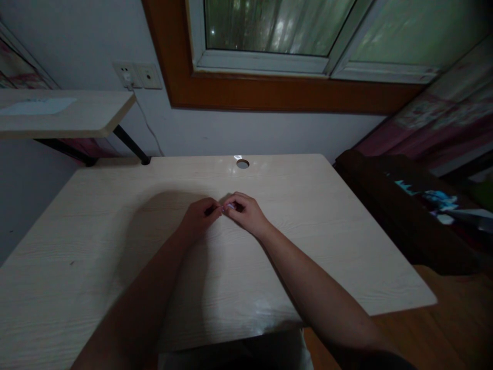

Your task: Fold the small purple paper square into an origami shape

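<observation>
My left hand [200,213] and my right hand [246,211] meet over the middle of the pale wooden desk [308,195]. Between their fingertips is a small pinkish-purple object [230,205], mostly covered by the fingers and too small to name. Both hands are closed in a pinch on it, thumbs against forefingers. The right hand covers the larger visible part, while the left fingertips touch its left end. Both forearms reach in from the near edge.
A raised shelf [115,110] on black legs stands at the left, with a paper [42,106] on it. Near the back edge is a round cable hole [242,164]. A white cord [148,123] hangs from the wall socket [127,75]. Dark furniture [385,205] holding several items stands right.
</observation>
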A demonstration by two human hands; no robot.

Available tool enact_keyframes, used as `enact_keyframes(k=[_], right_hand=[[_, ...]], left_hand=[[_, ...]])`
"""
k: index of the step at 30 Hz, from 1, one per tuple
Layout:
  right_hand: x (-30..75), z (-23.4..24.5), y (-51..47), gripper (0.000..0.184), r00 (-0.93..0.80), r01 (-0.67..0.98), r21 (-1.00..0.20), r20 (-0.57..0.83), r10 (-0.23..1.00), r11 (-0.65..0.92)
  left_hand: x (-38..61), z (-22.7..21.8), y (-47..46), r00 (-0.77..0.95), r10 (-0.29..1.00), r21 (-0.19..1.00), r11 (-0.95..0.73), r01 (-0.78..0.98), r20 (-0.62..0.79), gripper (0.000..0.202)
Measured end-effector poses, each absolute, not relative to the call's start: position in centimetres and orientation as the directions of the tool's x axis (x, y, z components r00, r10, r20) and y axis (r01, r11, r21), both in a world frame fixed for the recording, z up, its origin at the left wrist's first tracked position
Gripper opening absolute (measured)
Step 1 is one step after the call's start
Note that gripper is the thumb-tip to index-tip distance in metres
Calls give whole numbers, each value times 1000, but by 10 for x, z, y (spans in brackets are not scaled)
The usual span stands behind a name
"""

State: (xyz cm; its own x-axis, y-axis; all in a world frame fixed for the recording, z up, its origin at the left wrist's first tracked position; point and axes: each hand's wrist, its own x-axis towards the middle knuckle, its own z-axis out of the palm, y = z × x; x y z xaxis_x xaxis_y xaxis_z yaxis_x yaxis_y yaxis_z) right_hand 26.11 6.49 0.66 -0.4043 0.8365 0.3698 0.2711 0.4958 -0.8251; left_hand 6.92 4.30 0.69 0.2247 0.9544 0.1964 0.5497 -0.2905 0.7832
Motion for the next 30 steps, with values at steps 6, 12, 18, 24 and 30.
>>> enact_keyframes(k=[6,12,18,24,30], right_hand=[[262,2,66,7,-326,258,-872,326,887,415],[265,-3,72,9,-137,126,-963,219,966,236],[264,3,69,19,-269,204,-918,281,921,340],[262,5,66,16,-396,252,-855,335,855,452],[263,5,66,15,-430,248,-839,354,831,485]], left_hand=[[66,7,44,241,952,809,-290,511,190,21],[63,7,44,132,979,906,-194,377,155,20],[62,2,46,150,975,891,-211,402,164,21],[66,5,44,221,959,822,-267,503,177,25],[66,7,43,248,949,787,-302,539,194,25]])
